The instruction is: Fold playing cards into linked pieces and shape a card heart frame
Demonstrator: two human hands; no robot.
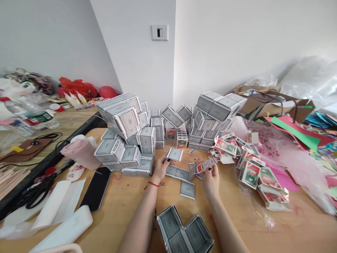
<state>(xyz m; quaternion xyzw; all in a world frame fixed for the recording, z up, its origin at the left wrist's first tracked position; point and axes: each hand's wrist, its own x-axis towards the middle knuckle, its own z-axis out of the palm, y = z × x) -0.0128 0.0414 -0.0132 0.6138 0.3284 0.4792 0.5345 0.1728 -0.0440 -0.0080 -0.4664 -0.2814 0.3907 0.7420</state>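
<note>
My left hand [161,167] pinches a playing card [175,154] that shows its grey patterned back. In my right hand [210,177] is a small playing card box [206,164], its narrow red, white and yellow side turned up. Just below both hands, several grey-backed cards [179,172] lie on the table, and one loose card [187,189] is nearer to me. Between my forearms stands an L-shaped open form built of cards [175,230]. Whether the box in my right hand is full cannot be seen.
Stacked card-covered blocks stand at left [126,123] and right [214,112]. Opened card boxes [252,174] pile up at right beside a pink plastic bag [289,147]. At left are a black phone [96,188], black scissors [37,196] and a rolled pink cloth [80,151].
</note>
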